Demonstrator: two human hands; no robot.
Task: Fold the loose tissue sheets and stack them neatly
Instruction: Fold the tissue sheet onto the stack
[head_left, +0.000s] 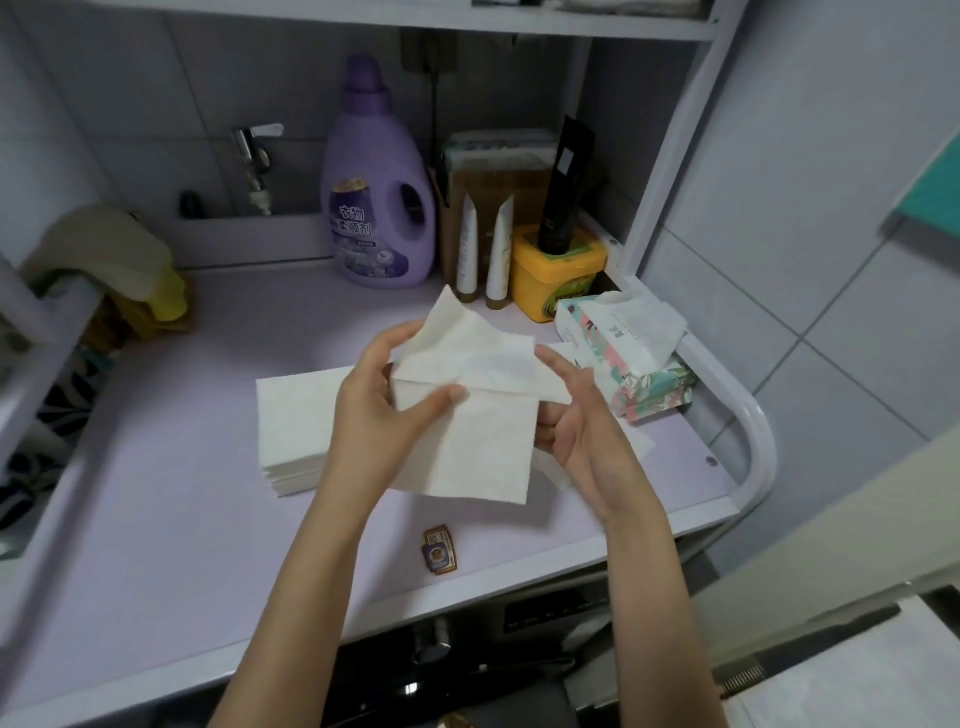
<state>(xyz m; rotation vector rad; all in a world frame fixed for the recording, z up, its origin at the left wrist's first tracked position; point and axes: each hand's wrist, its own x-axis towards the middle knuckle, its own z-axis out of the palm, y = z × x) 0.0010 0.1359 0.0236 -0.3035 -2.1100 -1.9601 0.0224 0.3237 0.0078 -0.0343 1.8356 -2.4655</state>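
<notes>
Sheet status: one white, soft paper tissue sheet (483, 441) is held in the air over the middle of the lilac worktop (182, 519), half folded. Its upper part is bent over at a crease, and the crease runs side to side between the two hands. Grip: the left hand (374, 405) pinches the left end of the crease, thumb on the front, fingers behind. The right hand (582, 436) grips the right end, thumb on top, fingers curled behind the paper. Target: a flat stack of folded white tissues (296, 431) lies on the worktop just left of and below the held sheet, partly covered by the left hand, which is the nearer one. Judgement: placing calls for a short move leftward and down, edges squared to the stack. Long axis of the stack: cannot tell, part hidden. Containers: a floral soft tissue pack (639, 384) sits by the right edge, one white sheet puffing from its top opening. A yellow plastic tub (550, 275) near the back right corner holds a black tube (566, 176) upright.
</notes>
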